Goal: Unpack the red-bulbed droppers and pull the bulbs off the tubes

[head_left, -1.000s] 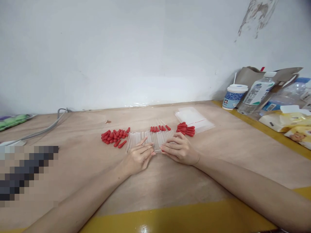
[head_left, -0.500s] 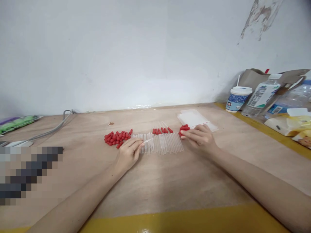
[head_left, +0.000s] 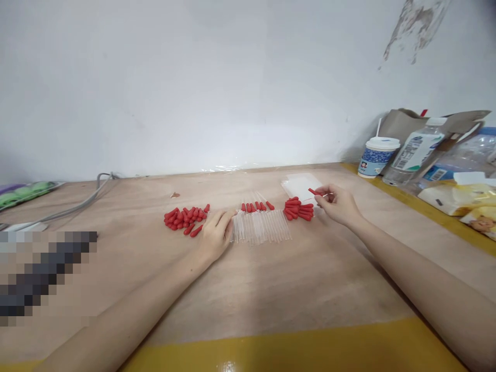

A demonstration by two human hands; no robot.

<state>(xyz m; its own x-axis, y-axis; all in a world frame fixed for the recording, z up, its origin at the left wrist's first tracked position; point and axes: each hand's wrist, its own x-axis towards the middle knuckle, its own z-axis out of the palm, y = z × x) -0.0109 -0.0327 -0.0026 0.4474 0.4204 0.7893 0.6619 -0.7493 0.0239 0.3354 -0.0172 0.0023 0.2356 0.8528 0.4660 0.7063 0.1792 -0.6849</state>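
A row of clear glass tubes [head_left: 263, 227] lies side by side in the middle of the wooden table [head_left: 271, 289]. My left hand [head_left: 217, 235] rests on the row's left end with its fingers stretched flat. My right hand [head_left: 339, 203] is lifted just right of a pile of red rubber caps [head_left: 297, 208] and pinches one red cap [head_left: 313, 192] between thumb and fingers. A second pile of red caps [head_left: 185, 218] lies left of my left hand. A few tubes with red caps fitted [head_left: 256, 206] lie behind the row.
Clear plastic bags [head_left: 304, 184] lie behind the right pile. At the far right stand a paper cup [head_left: 376, 156], a plastic bottle [head_left: 411, 151], a brown paper bag [head_left: 403, 124] and tissue packs [head_left: 457, 199]. A grey cable [head_left: 77, 206] runs along the left. The front edge is yellow.
My right hand moved off the right cap pile, rightward and up, holding one red cap. My left hand let go of a single tube and now lies flat on the row's left end.
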